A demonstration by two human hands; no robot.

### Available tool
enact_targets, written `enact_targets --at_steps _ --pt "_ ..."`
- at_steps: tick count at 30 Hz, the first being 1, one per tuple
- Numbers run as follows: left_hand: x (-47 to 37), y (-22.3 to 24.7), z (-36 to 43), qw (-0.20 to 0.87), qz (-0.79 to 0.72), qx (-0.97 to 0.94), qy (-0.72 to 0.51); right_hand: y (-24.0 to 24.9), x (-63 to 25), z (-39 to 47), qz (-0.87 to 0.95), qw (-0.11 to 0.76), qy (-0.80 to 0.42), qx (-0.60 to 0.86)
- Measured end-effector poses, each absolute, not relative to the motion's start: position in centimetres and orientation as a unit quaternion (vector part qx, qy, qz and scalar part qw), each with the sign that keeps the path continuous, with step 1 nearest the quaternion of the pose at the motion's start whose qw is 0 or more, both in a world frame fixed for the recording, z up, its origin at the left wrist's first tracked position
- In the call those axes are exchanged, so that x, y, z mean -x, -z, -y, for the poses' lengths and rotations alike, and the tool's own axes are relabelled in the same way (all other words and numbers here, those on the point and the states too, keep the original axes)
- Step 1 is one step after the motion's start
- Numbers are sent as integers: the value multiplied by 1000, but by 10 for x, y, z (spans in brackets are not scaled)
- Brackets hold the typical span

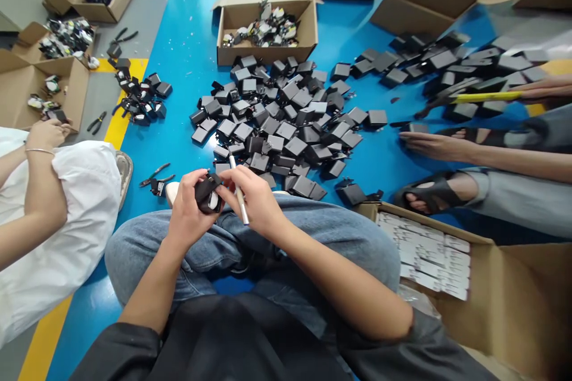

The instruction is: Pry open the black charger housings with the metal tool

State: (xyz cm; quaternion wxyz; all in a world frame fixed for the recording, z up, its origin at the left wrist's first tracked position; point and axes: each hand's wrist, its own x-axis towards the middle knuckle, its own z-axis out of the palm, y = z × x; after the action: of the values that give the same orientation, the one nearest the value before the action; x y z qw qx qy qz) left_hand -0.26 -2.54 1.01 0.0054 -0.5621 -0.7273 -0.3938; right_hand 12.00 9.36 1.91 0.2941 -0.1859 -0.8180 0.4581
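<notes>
The black case (206, 191), white part (213, 200) showing, sits nine o'clock from the right hand (260, 201), half-closed on a pen (239, 192); left hand (189, 212) curls round it.

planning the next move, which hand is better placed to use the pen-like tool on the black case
Probably the right: the right hand already holds the pen-like tool close to the black case, which the left hand is holding.
</notes>
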Motion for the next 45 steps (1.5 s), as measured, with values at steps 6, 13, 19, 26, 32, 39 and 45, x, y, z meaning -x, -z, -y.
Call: enact_targets --at_steps 6,13,19,26,32,39,45 --pt "-2 -9 23 -52 737 533 413 -19 -118 -89 816 294 -456 199" --pt "-5 -9 21 -109 753 501 412 -17 -116 -87 802 315 -463 210" --pt "-4 -4 19 -132 772 476 400 -10 -115 -88 797 316 -469 214" --pt "-3 2 20 -53 781 499 373 -10 -113 -90 797 308 -474 214" --pt "-3 3 19 -53 789 494 363 -10 -112 -87 797 318 -463 222" --pt "-2 -1 16 -202 753 429 456 -18 -115 -97 792 287 -497 208" --pt "-4 -4 17 -312 695 329 558 -16 -119 -113 747 271 -572 205"
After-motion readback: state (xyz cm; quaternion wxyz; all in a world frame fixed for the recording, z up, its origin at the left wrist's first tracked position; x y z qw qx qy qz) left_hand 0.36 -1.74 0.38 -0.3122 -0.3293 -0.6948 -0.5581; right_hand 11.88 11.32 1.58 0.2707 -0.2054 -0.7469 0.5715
